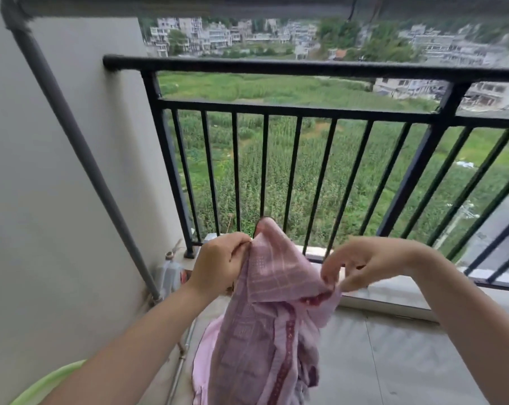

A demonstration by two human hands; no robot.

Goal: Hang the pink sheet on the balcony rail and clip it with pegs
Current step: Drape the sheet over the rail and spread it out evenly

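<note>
The pink checked sheet (272,302) hangs bunched between my two hands, below the level of the balcony rail, its lower part trailing down toward the floor. My left hand (218,263) pinches its upper edge near a raised corner. My right hand (361,263) grips another part of the edge with the fingertips, to the right. The black metal balcony rail (276,67) runs across the view above and beyond both hands, with vertical bars under it. No pegs are visible.
A grey wall (42,171) with a slanting grey pipe (80,141) stands at the left. A clear plastic bottle (169,274) sits in the corner by the railing post. A light green basin rim (48,384) shows at the bottom left. Grey floor tiles (393,361) lie ahead.
</note>
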